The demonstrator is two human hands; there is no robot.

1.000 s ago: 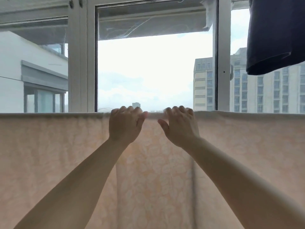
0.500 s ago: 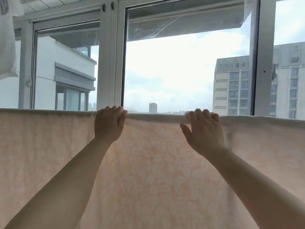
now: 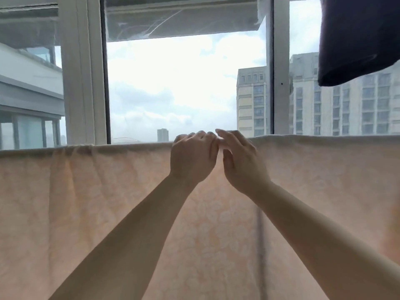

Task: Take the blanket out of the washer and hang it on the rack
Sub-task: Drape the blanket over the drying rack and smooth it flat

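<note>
Already the blanket [image 3: 91,213] is hanging over what I take to be the rack rail, which is hidden under its top fold; it is filling the whole lower part of the view, and daylight from the window [image 3: 173,87] is glowing through its pale peach cloth. A faint flowered pattern is showing in the weave. Soft vertical creases are running down at the left, where the top edge is looking bunched and sagging a little lower than on the right. A straight dark line is showing through the cloth lower right, perhaps a seam or a rack post; I cannot tell which.

Risk, as I am judging it, is lying mostly in that uneven spread: if the hands are tugging the fold sideways too hard, the cloth could be sliding off the rail, or the bunched left part could be drying badly. A dark garment [image 3: 357,40] is hanging near the upper right, well apart from the blanket, so a snag there is seeming unlikely.

At the middle of the top edge the left hand [image 3: 192,156] is curling its fingers over the fold and gripping it. Just beside it, nearly touching, the right hand [image 3: 240,161] is reaching over the same edge with fingers loosely bent; whether it is pinching cloth I cannot tell.
</note>
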